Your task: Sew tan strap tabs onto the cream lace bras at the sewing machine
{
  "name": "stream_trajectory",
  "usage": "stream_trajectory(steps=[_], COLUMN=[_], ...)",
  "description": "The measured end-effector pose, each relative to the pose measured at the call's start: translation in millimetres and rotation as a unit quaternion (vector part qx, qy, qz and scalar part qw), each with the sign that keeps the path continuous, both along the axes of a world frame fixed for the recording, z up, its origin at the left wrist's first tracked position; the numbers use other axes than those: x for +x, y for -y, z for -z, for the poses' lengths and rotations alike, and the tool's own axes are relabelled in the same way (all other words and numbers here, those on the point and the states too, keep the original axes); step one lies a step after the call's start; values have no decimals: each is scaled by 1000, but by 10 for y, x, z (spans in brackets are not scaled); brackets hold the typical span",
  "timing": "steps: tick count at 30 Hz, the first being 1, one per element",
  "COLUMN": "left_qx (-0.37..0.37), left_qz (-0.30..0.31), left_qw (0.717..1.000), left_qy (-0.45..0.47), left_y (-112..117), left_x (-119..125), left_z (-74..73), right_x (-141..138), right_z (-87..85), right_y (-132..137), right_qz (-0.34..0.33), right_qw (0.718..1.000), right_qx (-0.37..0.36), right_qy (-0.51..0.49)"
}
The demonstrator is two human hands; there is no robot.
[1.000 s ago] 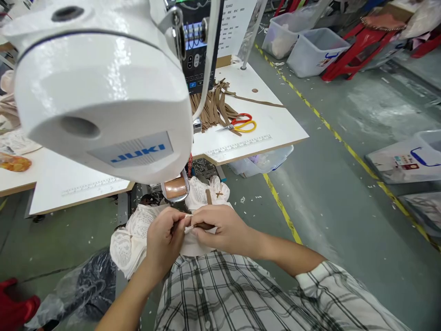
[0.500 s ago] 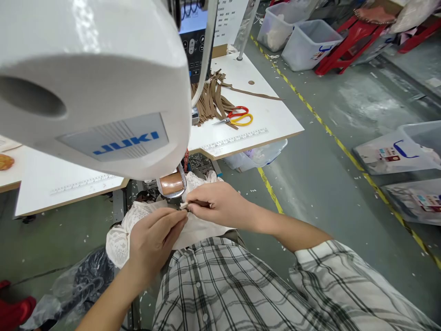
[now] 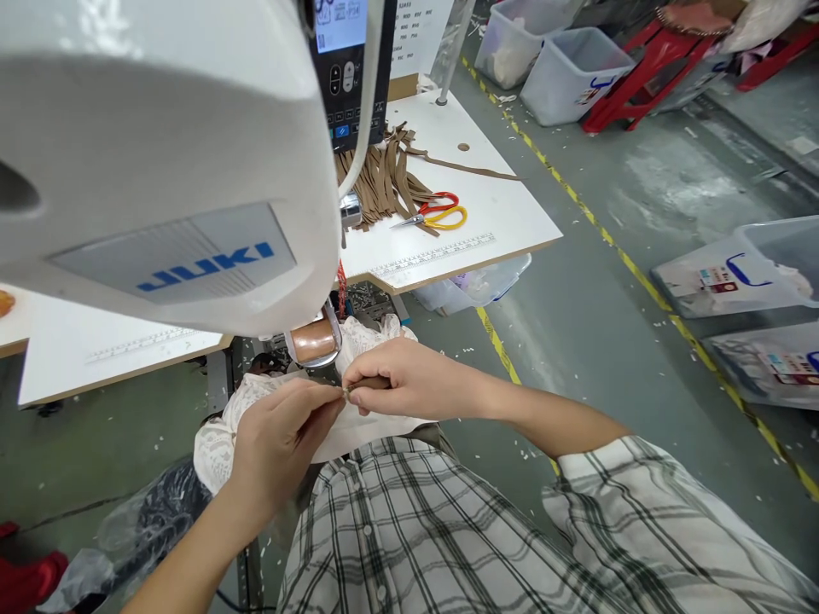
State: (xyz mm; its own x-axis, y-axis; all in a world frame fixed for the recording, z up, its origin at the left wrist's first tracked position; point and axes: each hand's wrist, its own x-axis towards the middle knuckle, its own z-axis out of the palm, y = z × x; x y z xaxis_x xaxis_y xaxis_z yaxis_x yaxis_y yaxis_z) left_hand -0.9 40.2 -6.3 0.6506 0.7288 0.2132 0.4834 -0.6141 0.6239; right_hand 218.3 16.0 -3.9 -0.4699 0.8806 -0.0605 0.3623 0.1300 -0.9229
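Note:
A brown fabric strip (image 3: pixel 376 384) shows in my right hand (image 3: pixel 409 379), whose thumb and fingers are closed on it. My left hand (image 3: pixel 285 439) pinches at the strip's end, so both sets of fingertips meet there; a small pale bit shows between them. Below and behind the hands a white lace garment (image 3: pixel 214 448) lies spread, with a rounded part at the left and more lace (image 3: pixel 368 337) at the right. Just beyond my fingertips is the copper-coloured block in a metal frame (image 3: pixel 315 341), under the head of the white sewing machine (image 3: pixel 256 170).
On the white table (image 3: pixel 512 209) lie a heap of brown strips (image 3: pixel 377 183) and scissors (image 3: pixel 444 213) with red and yellow handles. A control panel (image 3: pixel 349 85) stands behind the machine. Clear plastic bins (image 3: pixel 576 77) and a red stool (image 3: pixel 630 81) are on the floor at the right.
My fingertips have drawn together over the pale end, which stuck out between them before. More of the brown strip shows in my right hand. The view has shifted slightly.

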Motion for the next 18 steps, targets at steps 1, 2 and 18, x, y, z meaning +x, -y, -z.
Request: stream_trajectory(steps=[1,2,18], left_qx=[-1,-6,18], left_qz=[0,7,-51], left_qw=[1000,1000,994], left_qy=[-9,-21,-96], left_y=[-15,-34,-91], left_x=[4,9,57], left_z=[0,-1,54], right_x=[2,4,-85], right_z=[-2,-1,39], right_y=[1,2,-90], right_qz=[-2,-2,93], right_qw=[1000,1000,980], right_qx=[4,8,161], right_qy=[2,7,75])
